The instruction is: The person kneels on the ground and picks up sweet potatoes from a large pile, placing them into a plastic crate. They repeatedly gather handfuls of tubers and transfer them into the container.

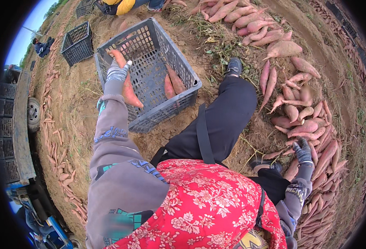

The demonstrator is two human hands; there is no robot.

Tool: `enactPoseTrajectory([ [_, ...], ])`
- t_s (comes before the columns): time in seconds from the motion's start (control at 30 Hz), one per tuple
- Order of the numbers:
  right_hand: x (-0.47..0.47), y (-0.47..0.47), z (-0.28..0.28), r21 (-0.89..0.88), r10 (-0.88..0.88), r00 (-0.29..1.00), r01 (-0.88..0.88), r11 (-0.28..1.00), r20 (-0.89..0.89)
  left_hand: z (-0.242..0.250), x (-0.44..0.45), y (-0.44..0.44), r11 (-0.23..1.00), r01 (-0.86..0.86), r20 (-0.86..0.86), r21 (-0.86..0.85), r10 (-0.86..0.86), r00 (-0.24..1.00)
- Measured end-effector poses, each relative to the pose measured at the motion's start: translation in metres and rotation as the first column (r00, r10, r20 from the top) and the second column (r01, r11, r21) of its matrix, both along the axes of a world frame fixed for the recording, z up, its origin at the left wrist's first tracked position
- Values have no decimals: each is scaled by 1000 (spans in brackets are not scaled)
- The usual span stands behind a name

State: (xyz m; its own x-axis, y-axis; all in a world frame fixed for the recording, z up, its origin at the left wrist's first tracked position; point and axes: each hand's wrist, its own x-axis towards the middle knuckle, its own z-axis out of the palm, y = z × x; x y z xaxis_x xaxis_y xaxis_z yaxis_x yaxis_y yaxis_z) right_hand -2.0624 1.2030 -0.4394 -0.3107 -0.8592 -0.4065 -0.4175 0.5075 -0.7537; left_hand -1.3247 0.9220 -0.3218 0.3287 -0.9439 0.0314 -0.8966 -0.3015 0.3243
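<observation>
My left hand (118, 72), in a grey-striped knit glove, is over the left side of a black plastic crate (178, 59). It grips a reddish sweet potato (118, 58). More sweet potato (131, 93) shows below the wrist; whether it is the same root is hidden by the hand. Two sweet potatoes (176, 80) lie on the crate's slotted floor. My right hand (302, 151), gloved too, rests at the edge of a long sweet potato heap (307, 127) on the soil. Its fingers are somewhat apart, with no root visibly held.
Black crates (77, 43) stand farther back at upper left. A person in yellow (125, 6) is at the top edge, another person (43, 46) sits far left. A truck bed (22, 124) with stacked crates stands left, beside a row of sweet potatoes (65, 179). Vines (220, 51) litter the soil.
</observation>
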Motion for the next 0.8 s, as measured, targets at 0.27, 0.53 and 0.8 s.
enactPoseTrajectory([
  [0.27,1,46,-47,249,-165,986,169,954,-37,-224,80,-56,874,116,-174,473,-37,984],
  [0.53,20,65,-56,324,-3,983,64,944,-185,-254,38,-22,661,185,-319,728,87,944],
  [0.8,43,33,-37,264,9,978,47,964,-207,-204,4,-5,386,226,-282,894,95,955],
])
